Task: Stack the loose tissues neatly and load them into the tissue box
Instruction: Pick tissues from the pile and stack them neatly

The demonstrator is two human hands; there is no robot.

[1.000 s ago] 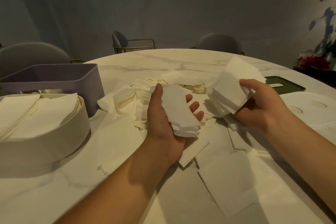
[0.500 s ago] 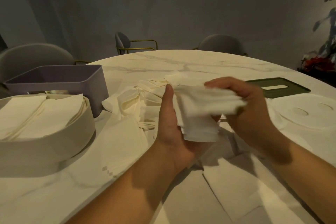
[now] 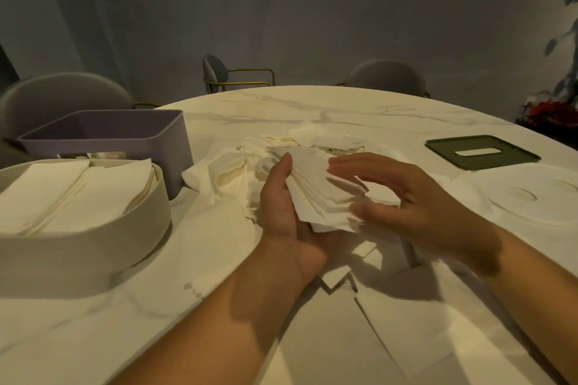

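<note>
My left hand (image 3: pixel 286 209) holds a small stack of white tissues (image 3: pixel 319 194) in its palm, thumb along the stack's left edge. My right hand (image 3: pixel 403 200) hovers over the stack's right side with fingers spread and blurred; I cannot tell whether it touches the tissues. Behind the hands lies a heap of loose tissues (image 3: pixel 250 162). More flat tissues (image 3: pixel 406 322) cover the table near me. A cream oval tissue box (image 3: pixel 93 237) at the left holds a folded stack. A purple box (image 3: pixel 131 134) stands behind it.
A green lid with a slot (image 3: pixel 481 151) lies at the right. A white round lid (image 3: pixel 538 197) lies nearer, right of my hand. The marble table (image 3: pixel 312 109) curves away at the back. Grey chairs (image 3: pixel 225 72) stand beyond it.
My right hand laid its tissues onto the stack in my left hand, then let go and opened above it. The left hand kept hold of the thicker stack.
</note>
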